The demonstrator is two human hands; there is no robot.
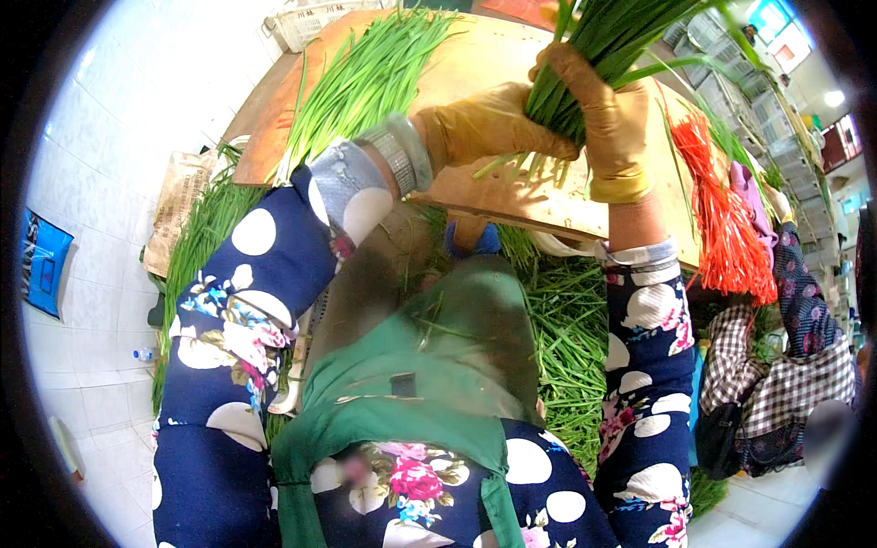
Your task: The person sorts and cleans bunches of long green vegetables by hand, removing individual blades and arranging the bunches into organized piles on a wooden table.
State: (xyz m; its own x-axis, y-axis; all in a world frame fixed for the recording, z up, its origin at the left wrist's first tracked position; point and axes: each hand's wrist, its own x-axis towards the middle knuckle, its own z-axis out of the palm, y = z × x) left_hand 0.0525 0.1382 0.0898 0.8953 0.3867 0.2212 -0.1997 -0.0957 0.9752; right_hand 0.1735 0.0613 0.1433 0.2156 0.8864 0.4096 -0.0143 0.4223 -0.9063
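In yellow gloves, both of my hands are raised over the far right part of a wooden table (521, 46). A thick bunch of garlic chives (630, 32) is between them, its cut ends pointing down and toward me. My left hand (498, 123) closes around the lower stalks from the left. From the right, my right hand (607, 119) wraps the bunch, thumb and fingers curled on it. Further left on the table lies a loose pile of chives (370, 78), leaves pointing away from me.
Red plastic strips (722, 210) hang over the table's right edge beside a purple cloth (766, 205). Loose chives (571, 338) cover the floor under the table, and more chives (206, 228) lie at the left by a brown sack (178, 205). A co-worker in a checked apron (795, 384) sits at right.
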